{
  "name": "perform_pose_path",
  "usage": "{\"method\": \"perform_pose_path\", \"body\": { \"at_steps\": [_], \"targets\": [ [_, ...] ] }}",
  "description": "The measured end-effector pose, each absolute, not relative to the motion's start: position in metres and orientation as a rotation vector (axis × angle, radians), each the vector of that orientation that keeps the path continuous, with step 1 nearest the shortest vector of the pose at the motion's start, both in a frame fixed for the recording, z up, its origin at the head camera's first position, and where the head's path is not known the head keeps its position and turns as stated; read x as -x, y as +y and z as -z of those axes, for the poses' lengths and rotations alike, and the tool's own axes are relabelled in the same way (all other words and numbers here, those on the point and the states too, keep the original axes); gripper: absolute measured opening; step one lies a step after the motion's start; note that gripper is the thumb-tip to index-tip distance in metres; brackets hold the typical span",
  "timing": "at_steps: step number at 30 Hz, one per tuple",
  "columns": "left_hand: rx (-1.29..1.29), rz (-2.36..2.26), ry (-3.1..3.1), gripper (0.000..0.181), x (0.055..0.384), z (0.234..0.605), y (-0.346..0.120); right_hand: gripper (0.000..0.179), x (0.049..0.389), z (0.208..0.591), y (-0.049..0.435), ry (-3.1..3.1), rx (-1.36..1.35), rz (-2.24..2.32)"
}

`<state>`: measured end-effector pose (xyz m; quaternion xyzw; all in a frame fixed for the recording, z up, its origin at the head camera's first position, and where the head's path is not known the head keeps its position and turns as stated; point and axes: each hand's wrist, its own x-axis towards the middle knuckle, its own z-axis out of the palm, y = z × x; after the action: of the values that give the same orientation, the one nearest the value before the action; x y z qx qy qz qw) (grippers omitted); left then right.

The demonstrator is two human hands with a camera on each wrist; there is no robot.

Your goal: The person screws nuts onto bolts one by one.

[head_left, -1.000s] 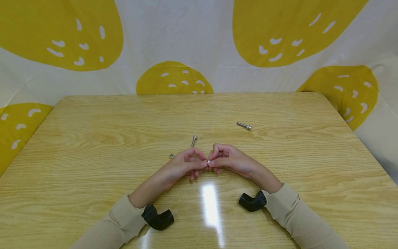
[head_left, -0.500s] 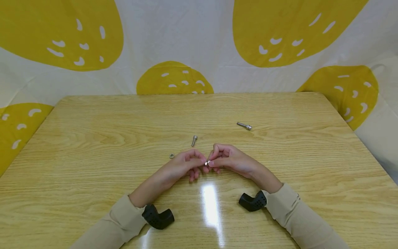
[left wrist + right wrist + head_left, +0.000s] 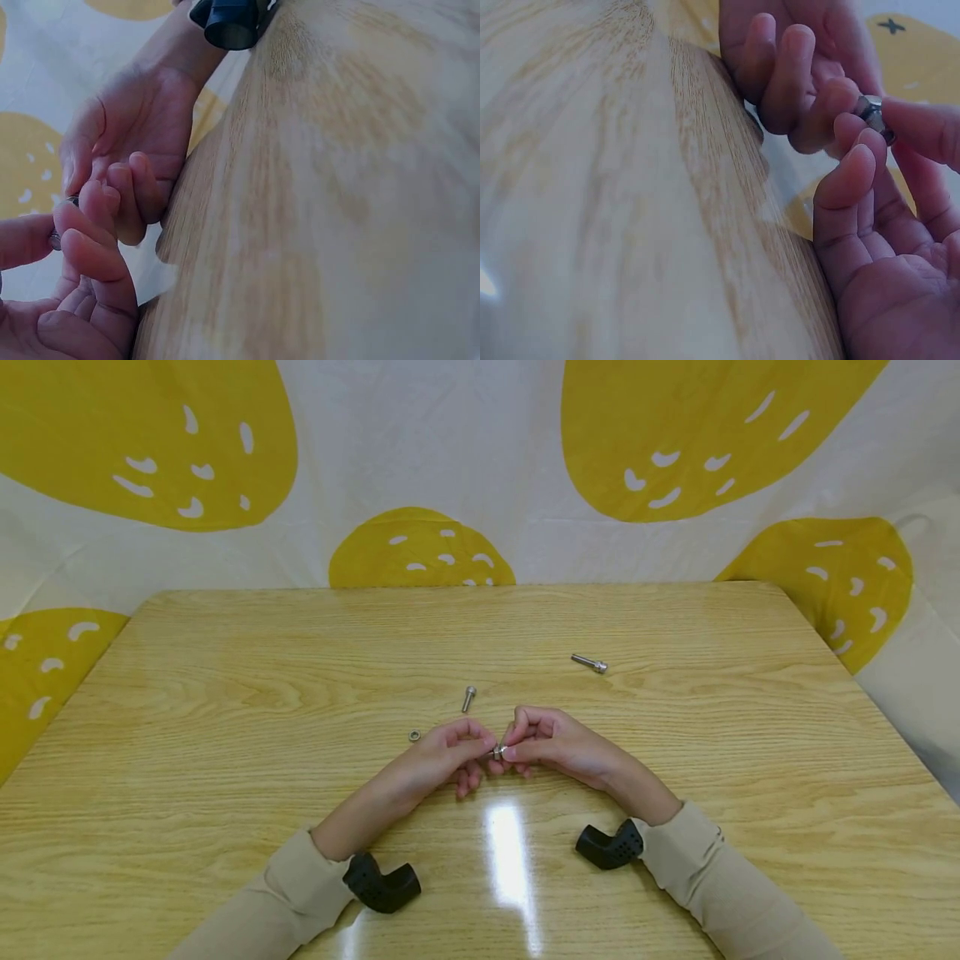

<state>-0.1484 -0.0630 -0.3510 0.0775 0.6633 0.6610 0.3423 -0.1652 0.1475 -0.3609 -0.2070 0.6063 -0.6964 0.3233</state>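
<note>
Metal fastener, long axis left-to-right, pinched by left hand and right hand.

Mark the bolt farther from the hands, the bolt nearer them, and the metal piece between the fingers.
Farther bolt (image 3: 587,662): head view, on its shank.
Nearer bolt (image 3: 468,700): head view, on its shank.
Metal piece (image 3: 872,115): right wrist view, on its exposed side.

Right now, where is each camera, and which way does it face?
Head: on the head, facing forward and down; table, left grip, right grip, sleeves show.
Left wrist: worn there, facing its grip's work; right grip beyond.
Right wrist: worn there, facing its grip's work; left grip beyond.
Both wrist views share the grips and pinched metal hardware.
</note>
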Motion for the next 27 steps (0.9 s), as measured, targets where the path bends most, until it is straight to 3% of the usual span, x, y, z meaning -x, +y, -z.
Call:
{"method": "perform_pose_path", "body": {
  "at_steps": [27],
  "targets": [
    [-0.159, -1.763, 1.698, 0.023, 0.1477, 0.3501, -0.0629, 0.007, 0.1660, 0.3617, 0.1474, 1.585, 0.562, 1.828]
  ]
}}
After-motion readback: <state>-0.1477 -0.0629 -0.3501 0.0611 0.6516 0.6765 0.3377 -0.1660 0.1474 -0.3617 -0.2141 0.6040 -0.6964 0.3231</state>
